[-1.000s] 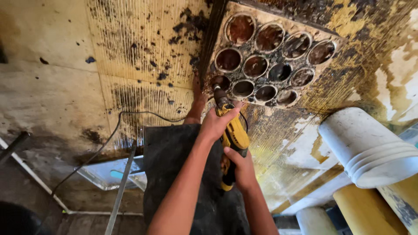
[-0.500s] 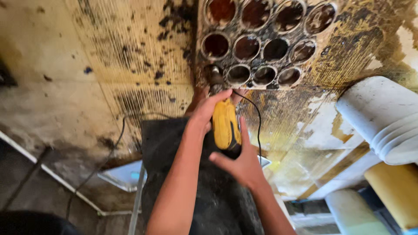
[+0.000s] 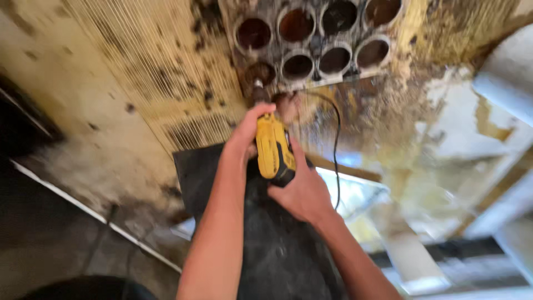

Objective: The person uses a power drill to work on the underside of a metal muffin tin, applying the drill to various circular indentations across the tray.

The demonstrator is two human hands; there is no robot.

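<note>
Left hand (image 3: 249,129): curled round the front of the yellow drill (image 3: 273,149), fingers pressed together on its upper body.
Right hand (image 3: 302,191): wrapped round the drill's black lower end, gripping it from below.
Drill: held between both hands, nose pointed at the stained wall (image 3: 111,83), just under the lower left corner of the block of round holes (image 3: 316,39).
Cord (image 3: 336,144): black, looping down along the right of the drill.
Dark cloth (image 3: 277,244): beneath both forearms.
</note>
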